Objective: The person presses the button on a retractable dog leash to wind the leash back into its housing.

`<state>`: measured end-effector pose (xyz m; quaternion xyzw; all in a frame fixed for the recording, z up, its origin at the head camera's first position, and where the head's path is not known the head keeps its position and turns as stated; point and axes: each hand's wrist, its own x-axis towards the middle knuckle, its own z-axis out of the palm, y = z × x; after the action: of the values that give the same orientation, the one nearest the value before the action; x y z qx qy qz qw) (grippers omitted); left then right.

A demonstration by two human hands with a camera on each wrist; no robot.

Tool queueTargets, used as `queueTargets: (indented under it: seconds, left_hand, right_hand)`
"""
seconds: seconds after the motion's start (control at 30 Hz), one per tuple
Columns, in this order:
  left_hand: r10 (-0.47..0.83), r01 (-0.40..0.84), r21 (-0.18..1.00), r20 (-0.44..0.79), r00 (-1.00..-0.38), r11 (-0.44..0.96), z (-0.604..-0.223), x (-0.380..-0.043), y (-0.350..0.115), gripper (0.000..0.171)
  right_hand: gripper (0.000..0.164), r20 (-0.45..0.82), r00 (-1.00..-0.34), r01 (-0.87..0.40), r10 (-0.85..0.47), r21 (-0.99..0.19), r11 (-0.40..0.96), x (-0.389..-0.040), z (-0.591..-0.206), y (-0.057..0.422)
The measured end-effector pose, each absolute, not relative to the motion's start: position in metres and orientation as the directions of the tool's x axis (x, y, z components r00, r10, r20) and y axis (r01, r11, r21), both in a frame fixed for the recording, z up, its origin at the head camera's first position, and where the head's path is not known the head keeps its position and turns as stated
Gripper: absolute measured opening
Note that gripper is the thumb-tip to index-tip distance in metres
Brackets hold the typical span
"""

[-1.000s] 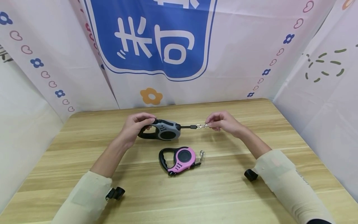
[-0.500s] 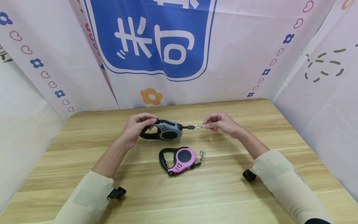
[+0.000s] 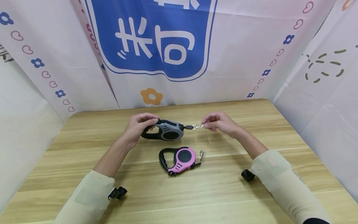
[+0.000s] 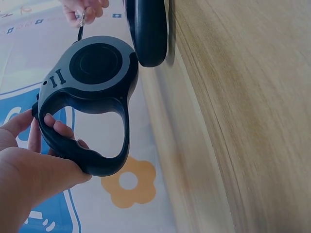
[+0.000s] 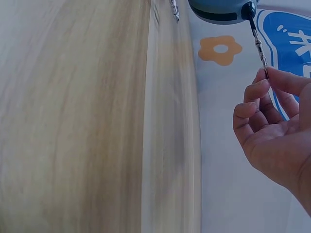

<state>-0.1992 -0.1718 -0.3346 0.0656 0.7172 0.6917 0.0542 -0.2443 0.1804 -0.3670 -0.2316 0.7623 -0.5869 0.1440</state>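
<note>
My left hand (image 3: 139, 126) grips the black handle of a grey retractable dog leash (image 3: 171, 130); in the left wrist view its fingers pass through the handle loop (image 4: 104, 165). From the leash's nose a short black cord leads to a metal snap hook (image 3: 198, 127). My right hand (image 3: 219, 123) pinches the end of that hook between thumb and forefinger, as the right wrist view also shows with the hook (image 5: 261, 53). Nearer to me, a pink retractable leash (image 3: 181, 160) lies on the table, its handle to the left and its own metal clip (image 3: 202, 154) to the right.
The wooden table (image 3: 195, 199) reaches back to a white curtain (image 3: 237, 46) with a blue sign print (image 3: 156, 67). White cloth (image 3: 321, 102) hangs along the right side too. Black wrist cameras (image 3: 118, 193) stick out from both sleeves.
The right hand has moved a little left and the left hand slightly right with the grey leash. The cord between leash and hook is now shorter. The pink leash stays put.
</note>
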Motion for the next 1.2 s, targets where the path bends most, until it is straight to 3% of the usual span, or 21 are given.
queueTargets:
  seconds: [1.2]
  left_hand:
    - [0.186, 0.027, 1.0, 0.025, -0.982, 0.012, -0.3352, -0.2003, -0.1704, 0.021]
  right_hand:
    - [0.013, 0.074, -0.838, -0.198, -0.541, -0.964, 0.176, -0.2449, -0.3671, 0.1715]
